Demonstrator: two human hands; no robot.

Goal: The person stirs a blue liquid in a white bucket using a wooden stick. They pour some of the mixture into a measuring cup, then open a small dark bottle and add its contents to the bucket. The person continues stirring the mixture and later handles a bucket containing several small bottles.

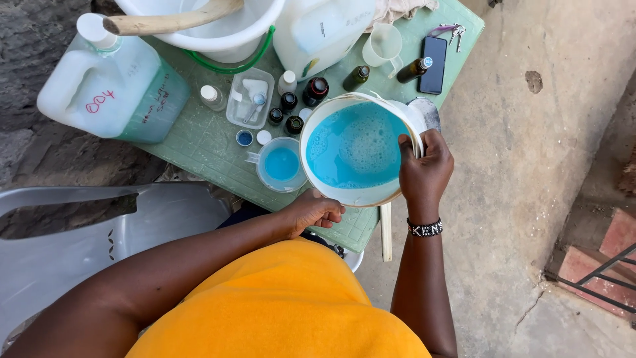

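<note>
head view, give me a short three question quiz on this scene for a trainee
1. True or false: the round white plastic bucket of foamy blue liquid is held by both hands.
2. Which hand has its fingers over the bucket rim: A left hand, B right hand?
3. What stands just left of the bucket on the green plastic table?

Key: 1 true; 2 B; 3 a small clear plastic jug holding blue liquid.
</note>
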